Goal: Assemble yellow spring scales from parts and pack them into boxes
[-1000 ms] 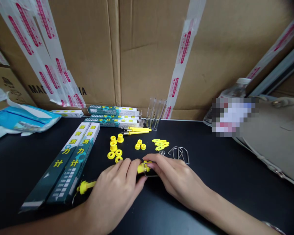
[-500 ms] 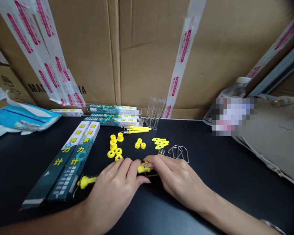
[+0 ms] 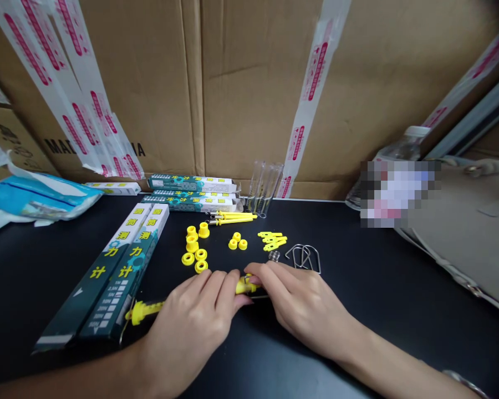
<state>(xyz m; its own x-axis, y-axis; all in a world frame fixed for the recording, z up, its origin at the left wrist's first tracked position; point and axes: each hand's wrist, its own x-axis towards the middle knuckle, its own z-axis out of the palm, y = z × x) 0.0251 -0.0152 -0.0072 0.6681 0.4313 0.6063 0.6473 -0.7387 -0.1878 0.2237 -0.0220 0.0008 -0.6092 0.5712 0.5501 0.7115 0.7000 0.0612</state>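
My left hand (image 3: pixel 195 316) is wrapped around a tube spring scale, its yellow end (image 3: pixel 139 312) sticking out at the left. My right hand (image 3: pixel 299 305) is closed at the other end, fingers pressed on a yellow fitting (image 3: pixel 244 285) and a bit of metal wire there. The middle of the scale is hidden under the left hand. Just beyond the hands lie several yellow collars and rings (image 3: pixel 192 244), small yellow caps (image 3: pixel 237 241), flat yellow tabs (image 3: pixel 273 240), small springs (image 3: pixel 274 256) and bent wire hooks (image 3: pixel 305 257).
Two long printed boxes (image 3: pixel 120 266) lie left, with more boxes (image 3: pixel 191 191) at the back. Clear tubes (image 3: pixel 264 188) stand by yellow rods with springs (image 3: pixel 235 218). A blue packet (image 3: pixel 41 194) is far left; a bottle (image 3: pixel 413 141) and beige bag (image 3: pixel 466 233) are right. Cardboard (image 3: pixel 249 100) closes off the back.
The spring scale's left end has shifted slightly left and down. Both hands keep nearly the same grip, and the loose parts lie as before.
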